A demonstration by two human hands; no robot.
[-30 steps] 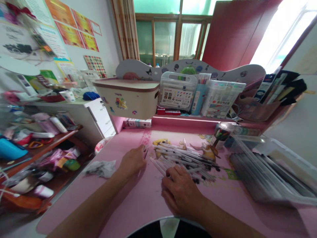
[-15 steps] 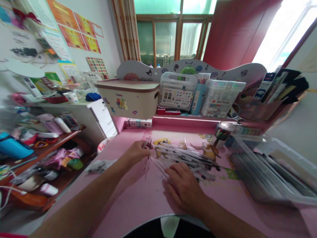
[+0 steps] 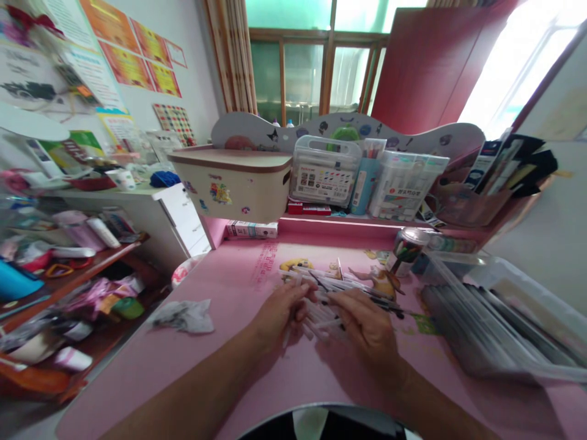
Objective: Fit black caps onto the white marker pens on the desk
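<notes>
Pink surface (image 3: 238,379) carries a heap of white pens (image 3: 342,287). Left hand (image 3: 282,311) and right hand (image 3: 367,324) both close around pens from it

Bare pink desk (image 3: 238,366) near — can (image 3: 406,249), clear bin (image 3: 499,318) crowd right.

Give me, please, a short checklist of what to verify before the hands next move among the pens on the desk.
1. Both hands on the pens: ok; left hand and right hand meet at the pile.
2. Fingers closed on a pen: cannot tell.
3. Pens all on the desk: ok.
4. Can upright, apart from the hands: ok.
5. Clear box beside the pile: ok.
6. Crumpled paper apart from the hands: ok.
</notes>
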